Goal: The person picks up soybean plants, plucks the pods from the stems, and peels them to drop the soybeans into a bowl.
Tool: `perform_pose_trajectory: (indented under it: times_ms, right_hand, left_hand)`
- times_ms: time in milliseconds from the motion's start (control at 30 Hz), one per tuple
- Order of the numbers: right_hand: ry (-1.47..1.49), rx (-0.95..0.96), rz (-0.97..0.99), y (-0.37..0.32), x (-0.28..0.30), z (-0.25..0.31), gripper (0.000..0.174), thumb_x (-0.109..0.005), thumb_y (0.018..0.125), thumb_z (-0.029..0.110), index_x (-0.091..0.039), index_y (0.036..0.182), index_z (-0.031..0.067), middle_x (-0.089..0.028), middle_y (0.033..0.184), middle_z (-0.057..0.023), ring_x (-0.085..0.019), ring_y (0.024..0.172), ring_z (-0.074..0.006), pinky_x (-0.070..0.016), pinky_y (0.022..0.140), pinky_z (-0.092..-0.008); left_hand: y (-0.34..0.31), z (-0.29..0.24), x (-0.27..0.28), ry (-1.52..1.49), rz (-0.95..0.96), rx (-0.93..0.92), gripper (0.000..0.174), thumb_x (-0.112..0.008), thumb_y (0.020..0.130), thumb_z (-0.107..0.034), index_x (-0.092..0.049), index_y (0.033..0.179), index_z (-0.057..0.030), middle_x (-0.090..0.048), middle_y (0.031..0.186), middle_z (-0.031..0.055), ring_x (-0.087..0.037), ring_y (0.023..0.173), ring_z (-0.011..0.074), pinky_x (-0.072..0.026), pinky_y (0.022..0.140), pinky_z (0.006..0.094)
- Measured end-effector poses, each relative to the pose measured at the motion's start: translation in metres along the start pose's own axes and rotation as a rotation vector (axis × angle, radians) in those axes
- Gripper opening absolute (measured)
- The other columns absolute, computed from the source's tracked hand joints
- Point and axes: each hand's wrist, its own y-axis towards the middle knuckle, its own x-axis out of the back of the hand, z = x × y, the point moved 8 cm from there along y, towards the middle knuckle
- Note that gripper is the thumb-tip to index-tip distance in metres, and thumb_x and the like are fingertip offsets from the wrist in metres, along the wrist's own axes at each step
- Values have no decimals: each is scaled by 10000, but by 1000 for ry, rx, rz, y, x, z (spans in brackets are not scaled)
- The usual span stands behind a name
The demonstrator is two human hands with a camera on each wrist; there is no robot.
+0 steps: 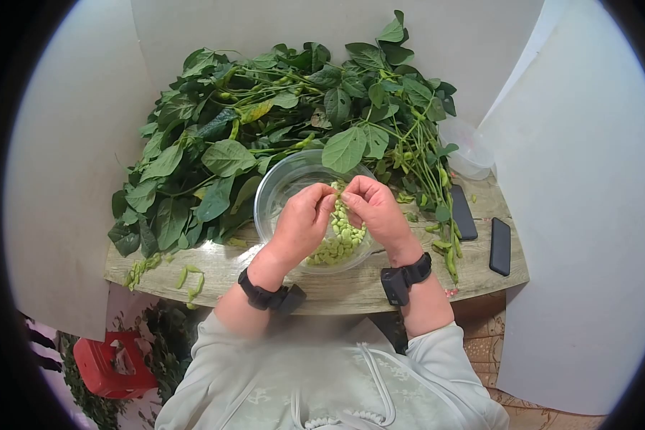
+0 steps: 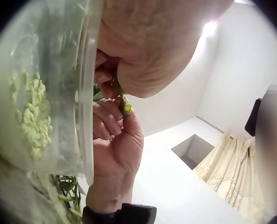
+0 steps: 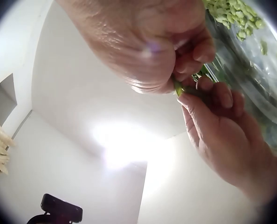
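Note:
Both hands meet over a clear plastic bowl [image 1: 260,208], fingertips close together. Between them is a small green bean pod [image 2: 127,109], pinched from either side. The left hand [image 1: 302,221] grips one end with thumb and curled fingers. From the other side the right hand [image 1: 381,213] holds the pod, its thumb pressed along it. Much of the pod is hidden by the fingers. Pale green shelled beans [image 1: 347,233] lie in the bottom of the bowl, below the hands.
A big heap of leafy bean plants [image 1: 222,154] covers the table's back, with leaves overhanging the bowl. Loose pods [image 1: 192,279] lie front left. Two dark phones [image 1: 500,247] and a clear tub [image 1: 467,150] are at the right. A red stool [image 1: 115,365] stands on the floor.

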Motion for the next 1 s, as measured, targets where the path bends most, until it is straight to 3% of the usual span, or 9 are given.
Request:
perform_pose_trajectory:
  times_ms: [67, 100, 200, 267, 400, 600, 733, 800, 1000]
  right_hand:
    - [3, -6, 1, 0, -2, -2, 127, -594, 959, 101, -526, 859, 60, -483, 656, 47, -411, 515, -19, -323, 452, -188]
    - [6, -13, 4, 0, -3, -3, 119, -596, 955, 96, -530, 864, 58, -485, 662, 46, -414, 516, -20, -328, 456, -188]
    - [-114, 45, 32, 0, -7, -1, 95, -598, 948, 90, -540, 885, 50, -504, 682, 38, -433, 528, -22, -341, 462, -188]
    - [-190, 65, 43, 0, -7, -1, 84, -599, 947, 89, -545, 897, 49, -515, 696, 34, -442, 535, -24, -343, 463, -189]
    - [-195, 17, 40, -1, -3, -2, 65, -592, 945, 88, -559, 922, 37, -568, 748, 6, -502, 557, -41, -385, 467, -188]
    - [-83, -51, -37, -3, -5, 6, 88, -509, 958, 65, -574, 978, 9, -621, 800, -46, -590, 600, -68, -467, 487, -191]
    - [-26, -103, -30, -1, -4, -3, 125, -470, 957, 41, -576, 1014, 7, -607, 799, -39, -556, 581, -54, -428, 462, -179]
    - [160, -158, -4, -2, -5, -9, 110, -493, 972, 66, -581, 1013, 15, -586, 788, -17, -503, 560, -38, -375, 443, -169]
    - [63, -160, 23, -3, -7, -7, 97, -581, 969, 125, -585, 990, 31, -560, 769, 13, -455, 560, -18, -344, 459, -161]
  left_hand:
    - [-3, 16, -4, -169, 7, 209, 133, -575, 954, -117, -583, 984, 12, -578, 767, 104, -567, 668, 230, -465, 632, 351]
    - [-4, 20, -5, -169, 8, 209, 133, -575, 954, -117, -583, 984, 12, -578, 767, 104, -567, 668, 230, -465, 632, 351]
    - [-5, 27, -3, -274, -17, 223, 167, -524, 997, -179, -563, 976, -18, -516, 696, 37, -490, 579, 153, -411, 535, 295]
    - [-14, 35, -16, -932, 71, 619, 185, -444, 1034, -227, -535, 1013, -67, -377, 674, -69, -331, 549, 41, -267, 480, 195]
    - [-8, 39, -4, -1025, 32, 624, 170, -445, 1028, -231, -525, 1059, -83, -328, 678, -77, -266, 534, 27, -204, 459, 187]
    - [-11, 27, -17, -1157, 207, 707, 188, -447, 1002, -177, -496, 1161, -87, -366, 710, -59, -286, 537, 25, -211, 462, 189]
    - [-13, 25, -20, -1069, 236, 692, 279, -440, 998, -174, -451, 1266, -96, -379, 721, -63, -292, 557, 24, -221, 481, 191]
    - [-14, 26, -21, -1026, 241, 690, 305, -441, 998, -177, -438, 1293, -98, -384, 725, -64, -293, 566, 24, -225, 488, 192]
    - [-16, 25, -25, -965, 304, 707, 295, -428, 1024, -214, -435, 1303, -115, -360, 724, -81, -285, 598, 26, -245, 520, 196]
